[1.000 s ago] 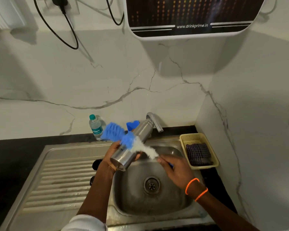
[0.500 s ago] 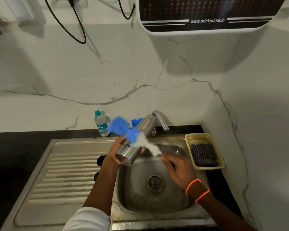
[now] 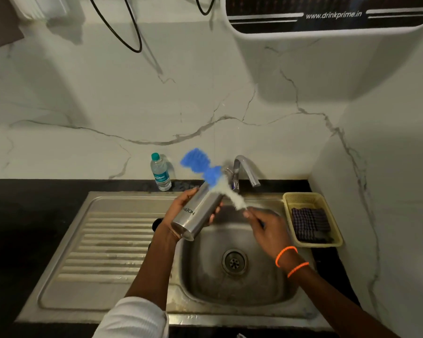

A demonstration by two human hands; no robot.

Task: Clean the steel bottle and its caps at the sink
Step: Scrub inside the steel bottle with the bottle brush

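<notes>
The left hand (image 3: 181,211) is closed around the steel bottle (image 3: 197,211), which is held tilted over the sink (image 3: 132,301), base toward the camera. The right hand (image 3: 269,230) is clamped on the handle of a blue-and-white bottle brush (image 3: 209,173), laid across the bottle's upper part. The outside appears to be scrubbed; the brush should next be guided into the mouth. The bottle looks shiny and undented.

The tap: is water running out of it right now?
No, the tap spout shows no stream, and the sink basin below it holds no flowing water.
</notes>
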